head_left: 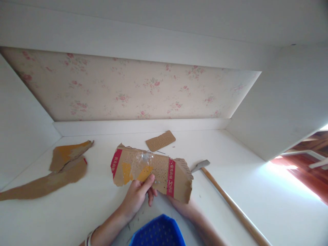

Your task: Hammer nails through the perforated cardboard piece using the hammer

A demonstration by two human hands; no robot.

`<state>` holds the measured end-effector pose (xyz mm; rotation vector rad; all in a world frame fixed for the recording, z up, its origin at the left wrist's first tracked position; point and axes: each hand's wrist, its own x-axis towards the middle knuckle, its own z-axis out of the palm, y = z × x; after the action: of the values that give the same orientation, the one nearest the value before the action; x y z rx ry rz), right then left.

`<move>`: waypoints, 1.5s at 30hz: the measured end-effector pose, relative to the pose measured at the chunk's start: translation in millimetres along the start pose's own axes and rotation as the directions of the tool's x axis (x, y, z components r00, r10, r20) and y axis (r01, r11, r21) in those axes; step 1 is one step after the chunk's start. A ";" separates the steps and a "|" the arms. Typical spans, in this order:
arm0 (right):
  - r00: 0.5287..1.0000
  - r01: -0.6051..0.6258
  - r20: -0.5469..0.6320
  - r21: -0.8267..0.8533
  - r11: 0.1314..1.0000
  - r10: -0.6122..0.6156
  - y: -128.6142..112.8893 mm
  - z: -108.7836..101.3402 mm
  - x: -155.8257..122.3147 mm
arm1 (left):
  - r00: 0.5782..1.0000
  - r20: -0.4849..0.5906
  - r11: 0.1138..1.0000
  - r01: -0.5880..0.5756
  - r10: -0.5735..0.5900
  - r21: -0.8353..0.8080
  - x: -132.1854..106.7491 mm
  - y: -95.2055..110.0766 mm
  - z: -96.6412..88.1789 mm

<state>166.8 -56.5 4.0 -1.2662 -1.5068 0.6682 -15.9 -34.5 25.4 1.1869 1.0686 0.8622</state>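
A torn piece of cardboard (160,174) with red printed bands, yellow patches and clear tape is held up off the white surface. Many small holes dot its middle. My left hand (138,193) pinches its lower edge, thumb on top and fingers underneath. Behind the lower right part reaches my right hand (183,206); its fingers are hidden by the cardboard. Just below both hands stands a blue perforated basket (164,220), cut off by the frame's bottom. A smaller cardboard piece (161,140), also dotted with holes, lies beyond, with a thin dark nail-like object (161,152) beside it.
To the right lies a hammer (225,196) with a long wooden handle. Torn cardboard scraps (70,172) rest at the left. White side panels (279,102) and a floral-papered back wall (153,92) enclose the surface. Reddish flooring (299,177) shows at far right.
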 end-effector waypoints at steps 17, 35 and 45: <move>0.917 0.400 0.110 -0.244 0.884 -0.384 -21.1 9.1 -6.3 | 0.989 -0.144 0.908 0.087 -0.030 0.410 -8.3 7.0 3.6; 0.892 0.388 -0.150 -0.230 0.893 -0.426 -20.1 -2.1 -5.9 | 0.933 -0.353 0.888 0.218 -0.068 0.405 -1.9 5.7 -0.6; 0.772 -0.201 -0.580 0.168 0.965 0.262 0.9 -13.4 24.8 | 0.901 -0.434 0.991 -0.050 -0.008 -0.122 14.3 -4.8 -12.2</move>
<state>181.1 -35.5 16.2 -1.4306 -0.7905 0.4238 -23.5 -18.5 17.5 0.9156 1.3356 1.2330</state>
